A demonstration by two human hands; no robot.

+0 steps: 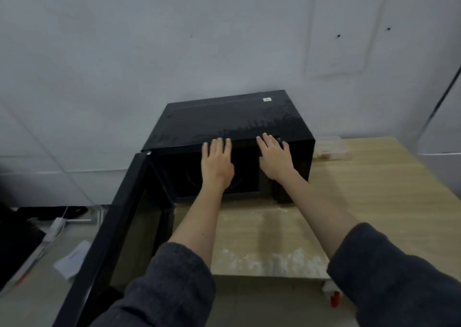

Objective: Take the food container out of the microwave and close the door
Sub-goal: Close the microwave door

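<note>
A black microwave (232, 122) stands on a light wooden table (369, 192) against the wall. Its door (117, 222) is swung wide open to the left, toward me. Both my arms reach forward into the dark opening. My left hand (216, 164) and my right hand (274, 158) are side by side at the top front edge of the cavity, fingers stretched and apart, holding nothing. The inside of the cavity is dark and I cannot make out a food container in it.
A clear plastic box (331, 149) sits on the table just right of the microwave, by the wall. On the floor at left lie a white power strip (56, 226) and a paper (72, 259). A red-and-white table foot (333, 294) shows under the front edge.
</note>
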